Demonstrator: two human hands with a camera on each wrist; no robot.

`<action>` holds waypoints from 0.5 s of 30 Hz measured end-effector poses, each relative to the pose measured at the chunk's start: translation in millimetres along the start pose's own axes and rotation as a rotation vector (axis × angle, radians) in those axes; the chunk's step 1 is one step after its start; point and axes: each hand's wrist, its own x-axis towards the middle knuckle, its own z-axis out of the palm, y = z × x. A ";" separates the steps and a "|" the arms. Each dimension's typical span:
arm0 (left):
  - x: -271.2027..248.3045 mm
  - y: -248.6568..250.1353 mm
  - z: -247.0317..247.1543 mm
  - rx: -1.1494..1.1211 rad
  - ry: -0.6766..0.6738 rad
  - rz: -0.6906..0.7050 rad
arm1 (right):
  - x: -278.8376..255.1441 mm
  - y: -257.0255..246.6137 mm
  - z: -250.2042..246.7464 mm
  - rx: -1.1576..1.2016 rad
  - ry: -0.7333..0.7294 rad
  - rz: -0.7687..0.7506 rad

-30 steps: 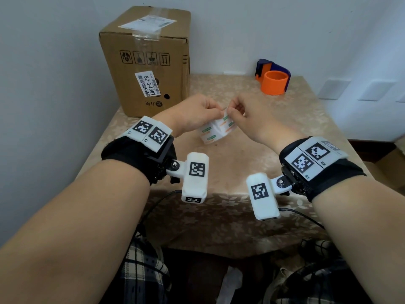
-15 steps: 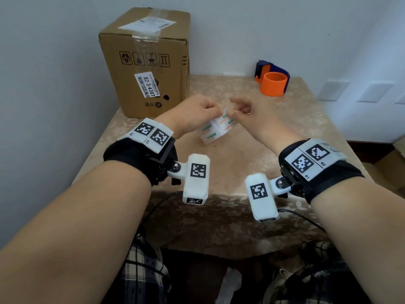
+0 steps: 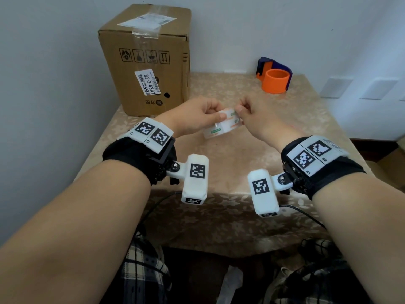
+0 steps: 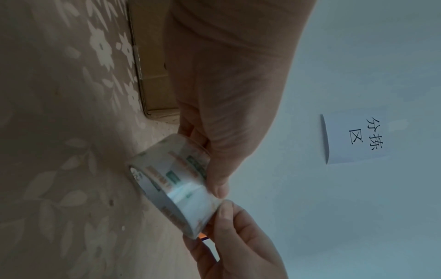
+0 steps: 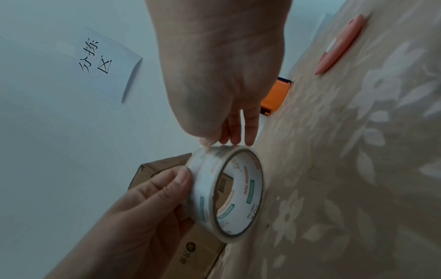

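Observation:
A roll of clear tape [image 3: 221,126] with green and orange print is held a little above the table's middle. My left hand [image 3: 210,115] grips it from the left, thumb on the outer face and fingers behind. My right hand [image 3: 241,110] pinches the roll's upper right edge with thumb and fingertips. The left wrist view shows the tape roll [image 4: 171,181] between my left hand [image 4: 226,113] and my right hand [image 4: 238,236], whose thumb tip presses on the outer layer. From the right wrist, the roll [image 5: 229,190] shows its open core, below my right hand [image 5: 226,75].
A sealed cardboard box [image 3: 149,62] stands at the back left of the table [image 3: 219,216], which has a beige floral cloth. An orange and blue tape dispenser [image 3: 275,81] sits at the back right. A flat salmon-coloured object [image 5: 341,45] lies on the cloth. A paper sign [image 4: 353,137] hangs on the wall.
Half a second ago my right fingers were spread and lifted off the roll; now they pinch its edge again. The roll has turned a little in my left hand.

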 end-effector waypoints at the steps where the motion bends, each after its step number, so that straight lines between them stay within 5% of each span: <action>1: 0.3 -0.4 -0.9 0.034 0.010 0.007 | 0.1 -0.6 -0.5 0.007 -0.025 0.006; 9: 1.3 -7.0 -4.5 0.087 0.044 0.024 | -4.0 -1.6 -3.8 0.317 -0.074 0.087; 15: 1.9 -8.9 -1.2 -0.004 0.013 0.031 | -2.9 -1.8 -2.9 0.179 0.091 -0.024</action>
